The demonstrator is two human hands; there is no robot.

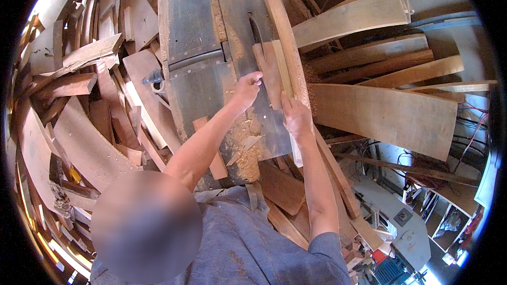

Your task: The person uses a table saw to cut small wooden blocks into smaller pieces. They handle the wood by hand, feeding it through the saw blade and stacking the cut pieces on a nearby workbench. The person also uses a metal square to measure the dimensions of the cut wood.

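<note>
My right hand (298,121) holds a straight pale strip (285,76), partly hidden; my left hand (247,91) curls narrow beside a brown board (270,76), contact unclear, above the dusty surface (198,89).

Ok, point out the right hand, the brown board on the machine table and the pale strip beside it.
Right hand (299,120), head view: middle of the hand.
Brown board (270,74), head view: middle of its upper face.
Pale strip (283,67), head view: upper face of its visible part.

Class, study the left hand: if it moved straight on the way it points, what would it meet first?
Probably the reddish-brown flat wooden piece just ahead of the left hand; depth between them is hard to judge.
</note>
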